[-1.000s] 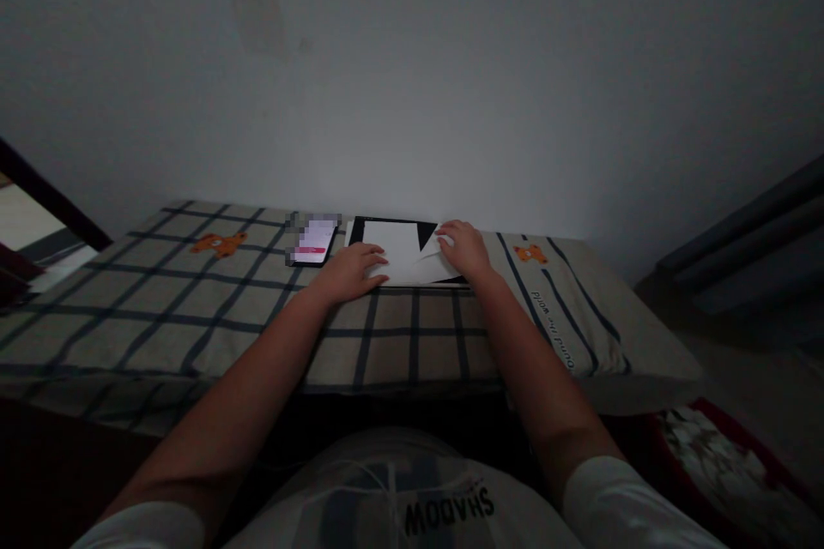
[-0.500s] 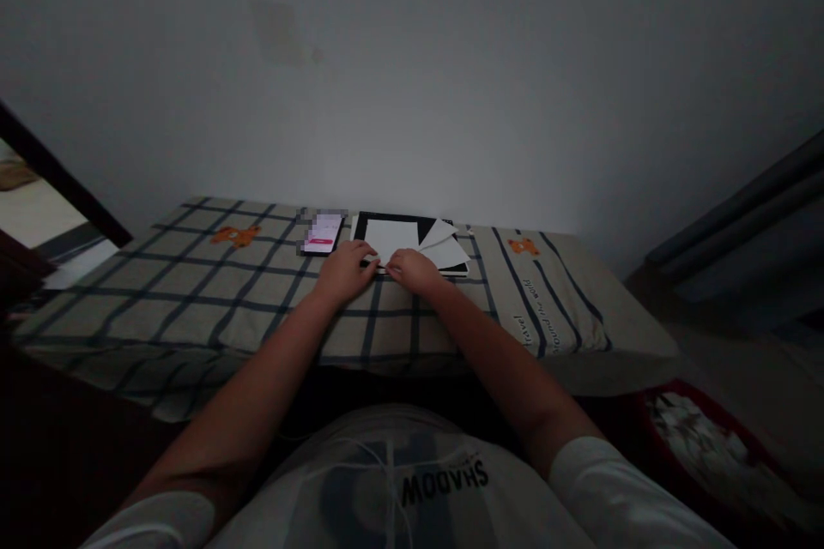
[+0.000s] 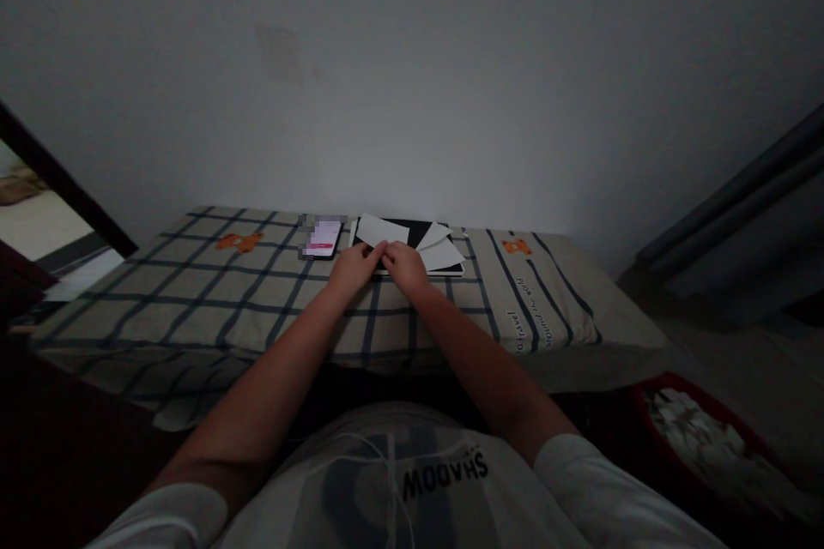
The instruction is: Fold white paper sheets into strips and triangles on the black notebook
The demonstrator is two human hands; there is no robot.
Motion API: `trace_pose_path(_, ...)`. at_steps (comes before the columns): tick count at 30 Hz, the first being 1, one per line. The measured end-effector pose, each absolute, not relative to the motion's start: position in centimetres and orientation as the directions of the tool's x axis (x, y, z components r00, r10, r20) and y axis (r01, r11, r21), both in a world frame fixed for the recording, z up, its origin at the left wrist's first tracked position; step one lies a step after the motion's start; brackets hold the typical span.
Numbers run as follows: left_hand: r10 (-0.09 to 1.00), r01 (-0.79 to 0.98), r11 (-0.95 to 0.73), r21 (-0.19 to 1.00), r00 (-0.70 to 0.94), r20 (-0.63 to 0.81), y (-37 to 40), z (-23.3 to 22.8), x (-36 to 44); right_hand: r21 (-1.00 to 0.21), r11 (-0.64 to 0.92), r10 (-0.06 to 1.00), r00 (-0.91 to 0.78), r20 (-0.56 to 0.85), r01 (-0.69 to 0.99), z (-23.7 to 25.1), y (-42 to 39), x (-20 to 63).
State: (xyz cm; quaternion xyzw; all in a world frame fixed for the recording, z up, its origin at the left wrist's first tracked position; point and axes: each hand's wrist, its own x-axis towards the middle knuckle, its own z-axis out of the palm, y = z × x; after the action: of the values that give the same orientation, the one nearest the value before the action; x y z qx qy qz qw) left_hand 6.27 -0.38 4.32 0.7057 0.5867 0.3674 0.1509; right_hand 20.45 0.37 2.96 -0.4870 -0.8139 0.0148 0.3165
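Observation:
A white sheet of paper (image 3: pixel 386 232) with folded flaps lies on a black board (image 3: pixel 421 231) at the far side of a checked pillow (image 3: pixel 257 300). My left hand (image 3: pixel 351 264) and my right hand (image 3: pixel 404 263) meet at the paper's near edge. Both pinch that edge, and the left part of the sheet is lifted off the board. Two folded white flaps (image 3: pixel 441 249) fan out to the right of my right hand.
A lit phone (image 3: pixel 320 238) lies left of the board. A white wall stands right behind the pillow. A red basket (image 3: pixel 701 437) with white scraps sits low at the right. A dark bed frame (image 3: pixel 57 189) runs along the left.
My right hand moved left from the paper's right corner to its near edge beside my left hand. The left part of the sheet has risen from the board. The view shifted slightly.

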Motion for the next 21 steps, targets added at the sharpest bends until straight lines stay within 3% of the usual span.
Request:
trace_pose_path(3, 0.946, 0.761, -0.216, 0.612, 0.008, 0.323, 0.0, 4.1, 6.2, -0.274, 0.541, 0.802, -0.391, 0.451, 0.795, 2.8, 0.0, 20.3)
trace_pose_path(11, 0.899, 0.772, -0.143, 0.619, -0.159, 0.407, 0.2, 3.8, 4.1, -0.272, 0.489, 0.84, -0.365, 0.4, 0.829, 3.0, -0.1, 20.7)
trace_pose_path(16, 0.829, 0.666, -0.187, 0.722, -0.288, 0.48, 0.2, 3.6, 3.1, -0.174, 0.508, 0.846, -0.452, 0.281, 0.843, 2.6, -0.2, 20.1)
trace_pose_path(21, 0.838, 0.518, -0.16, 0.84, -0.378, 0.392, 0.1, 3.4, 3.0, -0.051, 0.502, 0.857, -0.488, 0.166, 0.863, 3.1, -0.8, 19.8)
